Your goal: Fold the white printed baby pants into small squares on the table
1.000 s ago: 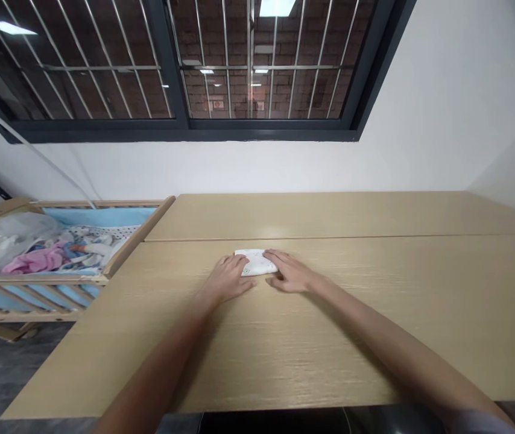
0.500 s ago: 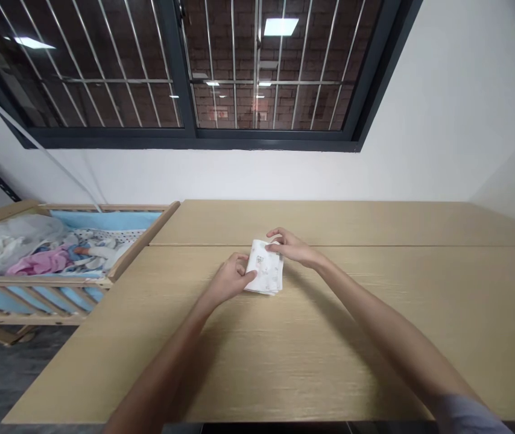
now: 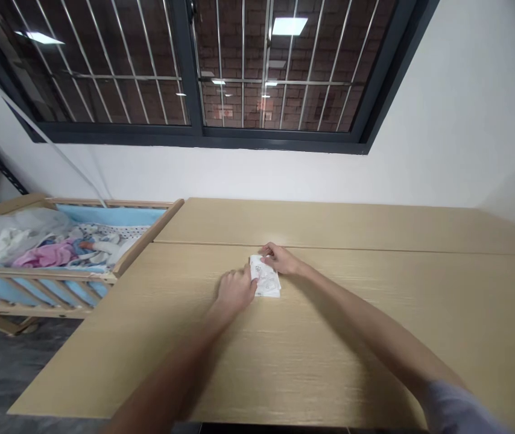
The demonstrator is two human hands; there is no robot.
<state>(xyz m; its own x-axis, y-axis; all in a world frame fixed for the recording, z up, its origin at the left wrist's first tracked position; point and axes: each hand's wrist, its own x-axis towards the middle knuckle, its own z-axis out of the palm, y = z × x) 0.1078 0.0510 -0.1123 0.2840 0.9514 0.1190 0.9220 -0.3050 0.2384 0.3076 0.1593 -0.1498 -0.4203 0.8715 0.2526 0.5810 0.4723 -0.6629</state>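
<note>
A small folded white cloth with a faint print [image 3: 266,281] lies on the light wooden table [image 3: 339,337], near its middle. My left hand [image 3: 236,290] rests at the cloth's left edge, fingers curled against it. My right hand [image 3: 280,259] is at the cloth's far edge, fingertips pinching its top corner. Both forearms reach in from the near edge of the table.
A wooden crib [image 3: 58,253] stands at the table's left side, with pink, white and blue clothes piled inside on a blue liner. A white wall and a barred window lie behind the table. Dark floor shows at lower left.
The cloth was lying flat under both hands, then was lifted and turned upright; now it is back down on the table, folded narrower, with both hands still on it.
</note>
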